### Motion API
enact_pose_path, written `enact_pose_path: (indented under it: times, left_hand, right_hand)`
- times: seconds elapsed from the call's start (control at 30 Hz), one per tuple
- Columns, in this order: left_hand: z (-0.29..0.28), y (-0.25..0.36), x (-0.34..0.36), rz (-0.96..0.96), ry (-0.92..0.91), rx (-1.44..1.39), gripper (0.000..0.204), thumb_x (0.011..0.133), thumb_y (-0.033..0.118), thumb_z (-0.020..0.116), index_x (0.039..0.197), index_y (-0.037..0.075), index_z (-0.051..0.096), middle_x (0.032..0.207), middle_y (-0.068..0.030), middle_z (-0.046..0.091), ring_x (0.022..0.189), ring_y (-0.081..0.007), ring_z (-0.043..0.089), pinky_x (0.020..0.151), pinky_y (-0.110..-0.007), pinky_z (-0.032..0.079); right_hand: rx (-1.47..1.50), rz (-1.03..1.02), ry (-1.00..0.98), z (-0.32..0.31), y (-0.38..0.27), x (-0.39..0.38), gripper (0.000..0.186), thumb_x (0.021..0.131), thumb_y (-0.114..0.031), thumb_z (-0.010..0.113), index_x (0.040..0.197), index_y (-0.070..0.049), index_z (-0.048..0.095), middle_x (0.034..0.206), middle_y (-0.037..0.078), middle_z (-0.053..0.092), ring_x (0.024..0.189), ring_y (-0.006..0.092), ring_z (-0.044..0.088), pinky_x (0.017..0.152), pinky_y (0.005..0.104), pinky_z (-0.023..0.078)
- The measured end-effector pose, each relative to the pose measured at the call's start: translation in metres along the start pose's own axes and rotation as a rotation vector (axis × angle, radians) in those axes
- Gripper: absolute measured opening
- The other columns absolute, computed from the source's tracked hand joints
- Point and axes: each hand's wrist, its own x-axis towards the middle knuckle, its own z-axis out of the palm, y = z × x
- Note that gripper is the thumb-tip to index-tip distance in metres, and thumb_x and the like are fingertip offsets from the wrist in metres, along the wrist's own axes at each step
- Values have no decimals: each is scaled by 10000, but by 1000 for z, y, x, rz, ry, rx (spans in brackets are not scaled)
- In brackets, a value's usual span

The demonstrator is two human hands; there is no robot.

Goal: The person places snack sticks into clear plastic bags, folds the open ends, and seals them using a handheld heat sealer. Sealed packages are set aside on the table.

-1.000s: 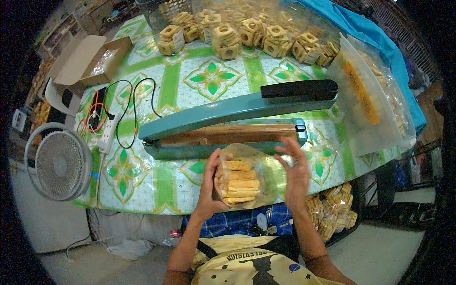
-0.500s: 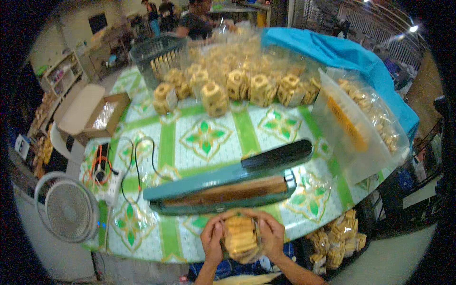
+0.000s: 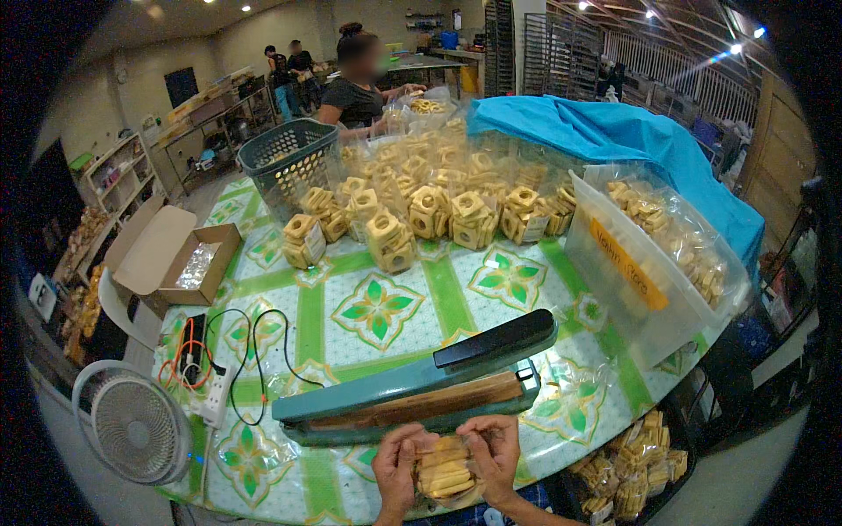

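Between my hands is a clear plastic bag of yellow flat pieces (image 3: 445,471), stacked inside. My left hand (image 3: 399,466) pinches the bag's upper left edge, and my right hand (image 3: 494,454) pinches its upper right edge. Both sets of fingers are closed on the film near the top. Just beyond my fingertips lies a teal bag sealer (image 3: 364,399) with a black handle, its upper arm raised off the lower bar at the right end. The bag is at the table's near edge, in front of the sealer and apart from its jaws.
Filled bags of square, holed pieces (image 3: 430,210) crowd the table's far side beside a dark basket (image 3: 289,167). A plastic bin (image 3: 614,280) stands right, a cardboard box (image 3: 206,259) left. A fan (image 3: 136,425), power strip (image 3: 215,399) and cables lie left. A co-worker (image 3: 355,88) sits beyond.
The view has tilted up, so the table sits lower in the picture. My fingers have shifted to the bag's top edge, drawing the film out sideways.
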Motion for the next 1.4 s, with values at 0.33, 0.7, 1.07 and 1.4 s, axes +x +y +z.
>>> enact_pose_path:
  times: [0.33,0.7,1.07,1.4]
  left_hand:
    - [1,15,-44,299,123,568,535,903,522,538,991,22,708,1149,-198,615,1132,-330,557,986,-444,429]
    - [-2,13,-56,272,92,628,204,936,178,628,1039,10,681,948,-93,634,752,-166,591,679,-293,474]
    - [-6,6,-54,291,94,546,161,905,152,681,959,4,710,882,-81,582,688,-158,557,589,-273,446]
    - [-9,12,-56,64,179,499,192,802,193,741,847,12,696,814,-81,638,791,-206,577,736,-338,483]
  right_hand:
    - [-563,-216,-209,-28,-20,-35,216,877,-163,616,1032,-64,729,1075,115,625,1031,265,575,867,363,464]
    - [-486,-223,-217,-14,-36,-39,202,915,-104,642,1068,13,702,1090,124,617,896,207,590,732,299,474]
    - [-515,-156,-78,-20,-30,-53,148,893,-122,689,974,2,684,992,120,605,718,168,588,657,279,484]
    - [-382,95,-163,-21,-27,-39,130,820,-121,701,907,-25,706,946,105,647,904,241,592,832,348,461]
